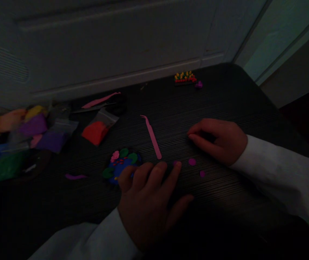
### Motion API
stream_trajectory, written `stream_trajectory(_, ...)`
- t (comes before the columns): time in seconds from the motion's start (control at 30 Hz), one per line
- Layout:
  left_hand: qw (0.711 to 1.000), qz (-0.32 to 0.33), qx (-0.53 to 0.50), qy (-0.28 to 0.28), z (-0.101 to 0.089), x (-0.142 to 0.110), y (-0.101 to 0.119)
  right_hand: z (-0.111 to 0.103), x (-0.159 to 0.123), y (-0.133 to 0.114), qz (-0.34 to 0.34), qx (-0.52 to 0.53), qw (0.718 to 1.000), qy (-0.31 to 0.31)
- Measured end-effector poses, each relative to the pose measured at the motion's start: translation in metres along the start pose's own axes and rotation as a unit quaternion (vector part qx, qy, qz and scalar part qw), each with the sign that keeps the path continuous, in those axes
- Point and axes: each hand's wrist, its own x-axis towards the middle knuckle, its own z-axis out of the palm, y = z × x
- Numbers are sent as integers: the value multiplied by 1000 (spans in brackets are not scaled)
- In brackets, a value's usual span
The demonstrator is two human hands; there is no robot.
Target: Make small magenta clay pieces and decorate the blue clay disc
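Note:
My left hand (150, 195) lies palm down with its fingers apart. Its index fingertip presses on a small flat purple clay disc (175, 163), while the other fingers reach over the edge of a round blue clay piece (120, 168) with green leaves and a pink flower. My right hand (219, 139) rests on its side, thumb and index tips pinched together; whatever is between them, if anything, is too small to make out. Two loose purple clay discs, a larger one (192, 162) and a smaller one (202, 173), lie between the hands. Pink tweezers (152, 137) lie beyond my left hand.
Bags of coloured clay (50, 139) crowd the left side, with a red clay bag (96, 133) nearer the middle. Scissors (97, 107) and a pink tool (100, 100) lie behind. A purple strip (75, 176) sits left; a flower-bed model (185, 77) stands at the back.

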Motion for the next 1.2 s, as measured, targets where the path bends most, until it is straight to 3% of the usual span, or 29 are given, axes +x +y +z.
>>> stream_trajectory(0.63,999,1,-15,47,-1,-3,-2,-4,-1,-1,-29,-18,999,-24)
stream_trajectory(0.9,998,12,-60,33,-3,-1,-5,-21,-32,-17,-72,-137,987,-47)
stream_trajectory(1.2,996,-10,-83,19,-4,-1,-6,-12,-42,-30,-90,-190,974,-79)
